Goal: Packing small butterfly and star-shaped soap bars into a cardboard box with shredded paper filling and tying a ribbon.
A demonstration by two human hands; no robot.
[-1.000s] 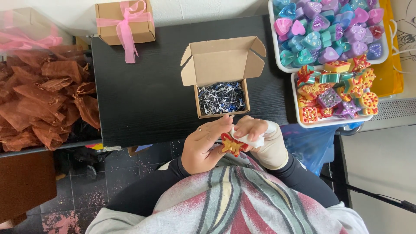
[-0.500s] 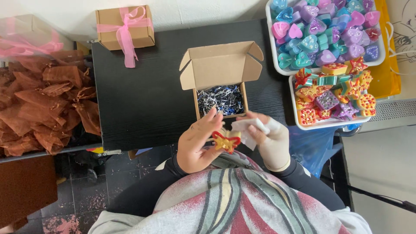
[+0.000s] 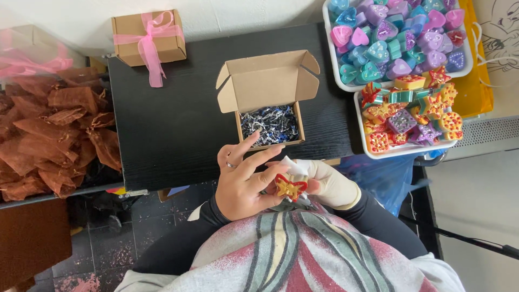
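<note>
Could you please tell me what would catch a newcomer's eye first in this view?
Probably the red and yellow butterfly-shaped piece, held between the left hand and the white-gloved right hand just below the black table. Right above it stands an open cardboard box with dark shredded paper inside. At the upper right, two white trays brim with bright heart and star shapes.

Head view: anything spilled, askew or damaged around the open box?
Nothing stands out. The open cardboard box sits upright on the black table, its shredded paper filling inside. Both hands, left hand and right hand, hold a red and yellow butterfly-shaped piece.
</note>
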